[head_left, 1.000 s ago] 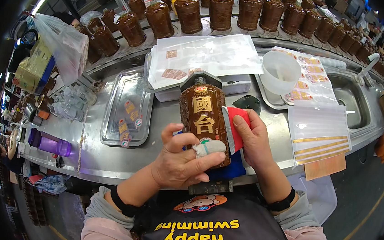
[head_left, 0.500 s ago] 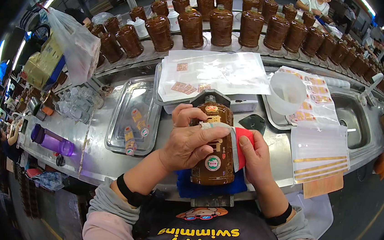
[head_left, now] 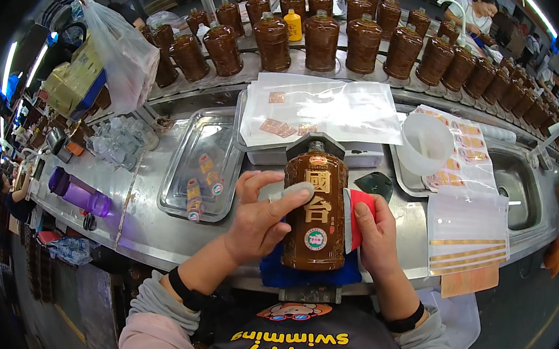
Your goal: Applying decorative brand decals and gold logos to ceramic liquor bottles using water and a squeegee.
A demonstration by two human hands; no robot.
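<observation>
A brown glass bottle (head_left: 300, 246) with gold characters and a round green-and-white emblem lies on a blue cloth (head_left: 273, 274), its neck toward the dark bracket (head_left: 295, 150). My left hand (head_left: 253, 212) is at the bottle's left side. Its fingers are apart, and the index finger, wearing a pale grey finger cover (head_left: 299, 188), reaches onto the bottle's front beside the gold lettering. On the other side my right hand (head_left: 378, 233) is closed on a red and grey-white folded piece (head_left: 359, 211), perhaps cloth, held against the bottle's right edge.
Behind, rows of brown bottles (head_left: 321, 42) stand on a conveyor, with a yellow bottle (head_left: 293, 25) among them. White sheets (head_left: 339, 103), a tray with labels (head_left: 174, 195), a translucent bowl (head_left: 428, 144), strip sheets (head_left: 468, 221) and a purple drinking bottle (head_left: 81, 194) surround the work spot.
My left hand has drawn back leftward off the bottle's front, uncovering the gold lettering. The red piece stays at the right side. The bottles on the conveyor have shifted, and a yellow one now shows.
</observation>
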